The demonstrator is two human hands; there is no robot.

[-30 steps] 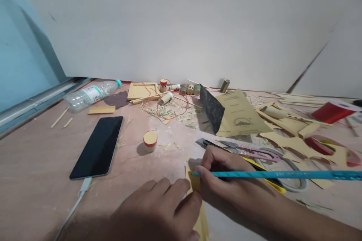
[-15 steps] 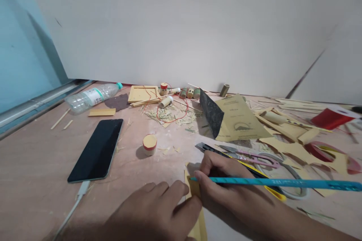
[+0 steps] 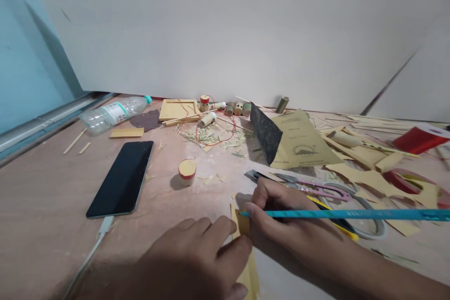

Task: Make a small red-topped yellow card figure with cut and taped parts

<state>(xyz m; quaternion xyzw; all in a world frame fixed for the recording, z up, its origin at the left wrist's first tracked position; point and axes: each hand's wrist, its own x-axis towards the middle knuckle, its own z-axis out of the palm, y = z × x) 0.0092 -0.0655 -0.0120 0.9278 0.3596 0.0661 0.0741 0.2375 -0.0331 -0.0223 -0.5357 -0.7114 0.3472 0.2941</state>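
Note:
In my right hand is a slim teal pen, held almost level between thumb and bent fingers. Its tip is at a narrow strip of yellow paper that lies on a white sheet. My left hand is closed over the strip's left side, with thumb and curled forefinger holding it down; part of the strip is hidden beneath. Just beyond the left hand stands a small cylinder with a red rim and pale top. A cutter knife and pink-handled scissors lie by my right hand.
A phone with a white cable lies left; a plastic bottle is behind it. Shavings, red thread and a small wooden frame lie at the back. Folded sandpaper, red ribbon and a tape roll are right.
The view has tilted slightly, so the tabletop things appear a little higher. Both hands keep about the same place at the strip; the pen's angle has changed slightly.

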